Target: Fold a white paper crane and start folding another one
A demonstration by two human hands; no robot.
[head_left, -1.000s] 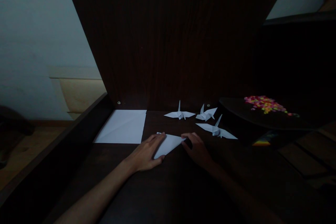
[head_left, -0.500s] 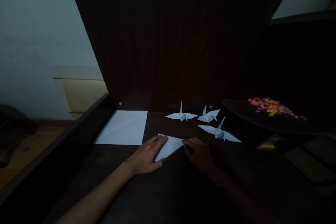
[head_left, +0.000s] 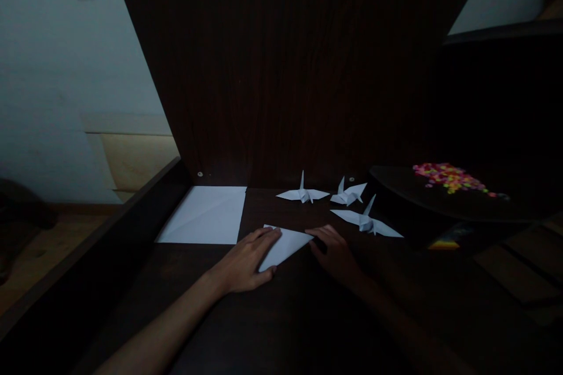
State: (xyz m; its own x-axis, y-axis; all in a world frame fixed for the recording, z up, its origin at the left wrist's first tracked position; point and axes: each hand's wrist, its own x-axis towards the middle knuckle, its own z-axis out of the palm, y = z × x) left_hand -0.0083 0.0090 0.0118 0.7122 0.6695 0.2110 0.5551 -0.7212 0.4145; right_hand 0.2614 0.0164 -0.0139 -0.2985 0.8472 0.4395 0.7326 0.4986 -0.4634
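A white sheet of paper folded into a triangle [head_left: 285, 246] lies on the dark tabletop, its sharp corner pointing right. My left hand [head_left: 246, 261] rests flat across its left side, fingers stretched out on top and thumb spread along the lower edge. At the pointed corner, my right hand [head_left: 333, 252] has its fingers curved, with the fingertips and thumb around the paper's tip. Three white paper cranes stand behind: a left crane [head_left: 303, 194], a middle crane [head_left: 349, 194] and a nearer right crane [head_left: 366, 222].
A flat white paper sheet [head_left: 204, 215] lies at the back left, by the raised side board [head_left: 97, 246]. To the right, a dark raised surface [head_left: 396, 187] carries a heap of small colourful pieces [head_left: 453, 177]. A tall dark wooden panel [head_left: 299, 70] closes the back.
My right fingertips have shifted slightly up around the folded paper's tip, which shows more now. My left hand keeps its place on the paper. The view has shifted very slightly.
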